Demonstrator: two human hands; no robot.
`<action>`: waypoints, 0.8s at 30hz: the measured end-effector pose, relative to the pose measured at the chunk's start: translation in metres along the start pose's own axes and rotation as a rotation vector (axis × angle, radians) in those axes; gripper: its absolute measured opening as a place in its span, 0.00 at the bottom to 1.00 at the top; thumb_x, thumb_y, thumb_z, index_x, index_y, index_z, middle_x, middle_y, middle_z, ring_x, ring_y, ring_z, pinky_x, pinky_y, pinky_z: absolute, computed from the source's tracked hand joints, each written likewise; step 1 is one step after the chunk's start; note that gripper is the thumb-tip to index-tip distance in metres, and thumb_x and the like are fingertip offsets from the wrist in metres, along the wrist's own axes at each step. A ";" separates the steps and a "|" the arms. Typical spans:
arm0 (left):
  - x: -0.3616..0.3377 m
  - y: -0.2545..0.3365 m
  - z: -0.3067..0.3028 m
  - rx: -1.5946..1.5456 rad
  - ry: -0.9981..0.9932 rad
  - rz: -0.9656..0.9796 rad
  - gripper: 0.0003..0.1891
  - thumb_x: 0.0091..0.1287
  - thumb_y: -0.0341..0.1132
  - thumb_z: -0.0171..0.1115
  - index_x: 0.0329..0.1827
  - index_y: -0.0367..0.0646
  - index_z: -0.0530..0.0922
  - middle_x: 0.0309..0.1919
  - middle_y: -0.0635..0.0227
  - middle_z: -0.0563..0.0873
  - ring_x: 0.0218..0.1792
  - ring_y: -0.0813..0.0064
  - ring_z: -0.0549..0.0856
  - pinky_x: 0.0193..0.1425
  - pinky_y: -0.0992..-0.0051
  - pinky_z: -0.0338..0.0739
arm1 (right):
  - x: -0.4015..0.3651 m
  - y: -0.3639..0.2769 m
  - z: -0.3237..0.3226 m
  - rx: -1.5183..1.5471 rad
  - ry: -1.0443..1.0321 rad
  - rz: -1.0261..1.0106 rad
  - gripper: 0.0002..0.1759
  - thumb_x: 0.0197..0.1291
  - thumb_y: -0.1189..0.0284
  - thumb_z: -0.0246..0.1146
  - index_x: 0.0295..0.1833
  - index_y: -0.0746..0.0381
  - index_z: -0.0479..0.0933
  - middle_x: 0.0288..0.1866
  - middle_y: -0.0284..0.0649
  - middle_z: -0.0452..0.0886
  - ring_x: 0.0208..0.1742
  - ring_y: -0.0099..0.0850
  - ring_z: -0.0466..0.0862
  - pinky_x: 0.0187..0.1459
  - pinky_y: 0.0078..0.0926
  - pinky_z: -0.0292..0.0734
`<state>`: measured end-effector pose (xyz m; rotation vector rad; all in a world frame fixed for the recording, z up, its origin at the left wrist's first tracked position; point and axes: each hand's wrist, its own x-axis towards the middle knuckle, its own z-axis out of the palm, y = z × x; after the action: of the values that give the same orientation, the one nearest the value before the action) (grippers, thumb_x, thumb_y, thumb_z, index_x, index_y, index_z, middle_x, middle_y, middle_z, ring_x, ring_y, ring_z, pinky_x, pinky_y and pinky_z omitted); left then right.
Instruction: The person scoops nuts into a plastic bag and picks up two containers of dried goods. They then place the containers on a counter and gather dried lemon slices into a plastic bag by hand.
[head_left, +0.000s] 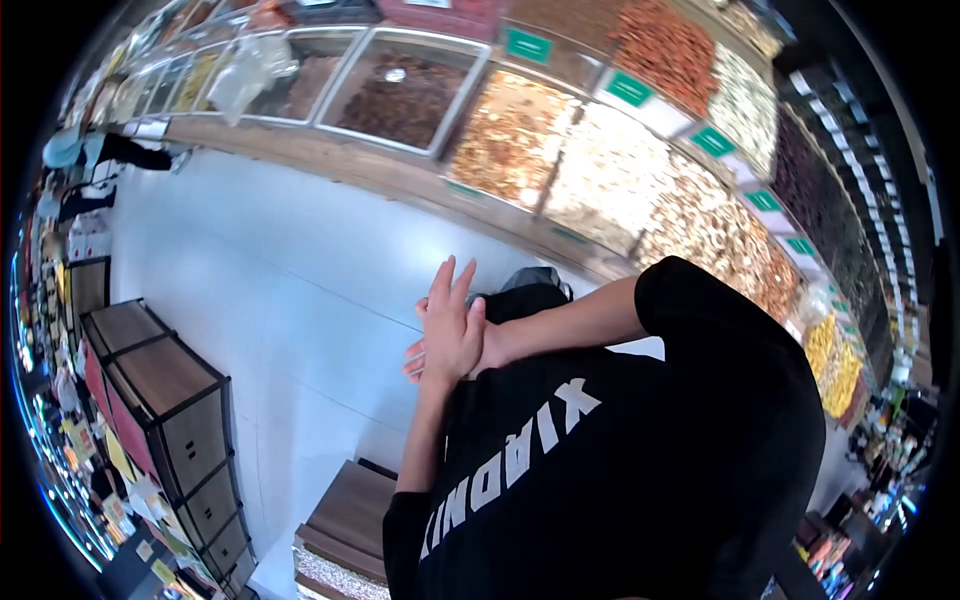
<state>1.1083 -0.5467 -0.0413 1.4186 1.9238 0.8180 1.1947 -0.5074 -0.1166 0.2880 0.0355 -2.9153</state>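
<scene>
My left hand point(452, 330) lies across my right hand in front of my black shirt, palm against it. Its fingers are stretched out and apart, pointing up and away from me, and it holds nothing that I can see. Beneath it, my right hand point(492, 350) is mostly covered. Only the back near its wrist and some fingertips, out past the far side of the left hand, show. Those fingertips look extended, with no object visible in them. Both hands are above the pale floor point(300, 290), apart from the food bins.
Beyond my hands runs a wooden counter with open bins of dried foods point(510, 135) and green labels point(627, 89). Lidded bins point(405, 95) stand further left, a plastic bag point(250, 75) over them. Brown cabinets point(165, 370) are at left. A person point(110, 150) stands at far left.
</scene>
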 end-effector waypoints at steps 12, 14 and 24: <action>0.085 -0.149 -0.140 -0.139 0.020 -0.055 0.32 0.79 0.45 0.45 0.82 0.39 0.56 0.68 0.43 0.75 0.69 0.45 0.73 0.76 0.57 0.60 | 0.197 -0.088 0.057 0.344 0.317 -0.218 0.39 0.65 0.31 0.49 0.52 0.60 0.74 0.54 0.47 0.79 0.62 0.50 0.78 0.68 0.54 0.71; 0.101 -0.167 -0.162 0.040 0.010 0.071 0.33 0.79 0.45 0.46 0.82 0.39 0.56 0.71 0.42 0.72 0.73 0.44 0.69 0.78 0.56 0.59 | 0.227 -0.117 0.046 0.376 0.299 -0.285 0.43 0.66 0.30 0.46 0.54 0.63 0.74 0.57 0.49 0.79 0.62 0.50 0.78 0.68 0.54 0.70; 0.210 -0.350 -0.256 -0.330 -0.036 -0.206 0.26 0.78 0.41 0.55 0.73 0.34 0.70 0.72 0.45 0.73 0.73 0.52 0.71 0.74 0.64 0.65 | 0.352 -0.350 0.075 0.281 0.339 -0.858 0.36 0.70 0.47 0.55 0.64 0.71 0.68 0.63 0.54 0.76 0.58 0.42 0.80 0.61 0.41 0.77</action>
<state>0.6537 -0.4588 -0.1745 1.0144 1.7737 0.9508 0.7686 -0.2415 -0.1114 1.0382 -0.2637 -3.6596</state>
